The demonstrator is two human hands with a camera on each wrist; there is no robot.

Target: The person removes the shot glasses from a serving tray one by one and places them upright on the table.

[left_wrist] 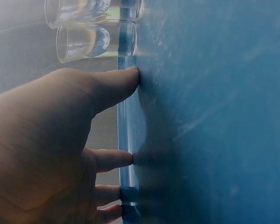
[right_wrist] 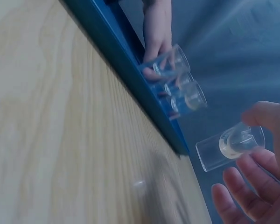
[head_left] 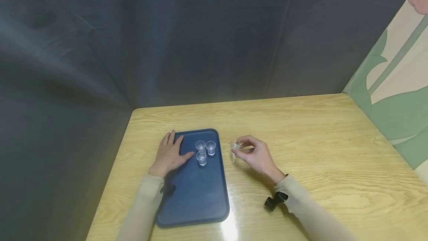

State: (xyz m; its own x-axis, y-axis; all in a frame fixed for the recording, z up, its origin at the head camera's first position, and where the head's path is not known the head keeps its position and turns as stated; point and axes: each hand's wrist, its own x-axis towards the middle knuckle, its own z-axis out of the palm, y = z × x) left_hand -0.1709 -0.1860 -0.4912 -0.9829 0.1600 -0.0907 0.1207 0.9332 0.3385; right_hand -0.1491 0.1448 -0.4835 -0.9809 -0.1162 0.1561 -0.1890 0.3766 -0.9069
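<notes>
A small clear shot glass (head_left: 235, 145) is pinched near its rim between the thumb and fingers of my right hand (head_left: 259, 156), just right of the tray. In the right wrist view this glass (right_wrist: 231, 145) appears a little above the table. My left hand (head_left: 168, 156) lies spread over the upper left edge of a dark blue tray (head_left: 194, 196). Its thumb and fingertips touch the tray in the left wrist view. Three similar glasses (head_left: 201, 157) stand close together on the tray's upper right part, beside the left thumb.
The tray lies on a light wood-grain table (head_left: 317, 140). A dark curtain (head_left: 217, 40) hangs behind the table and on its left side. At the right is a fabric (head_left: 401, 111) with a large flower and leaf pattern.
</notes>
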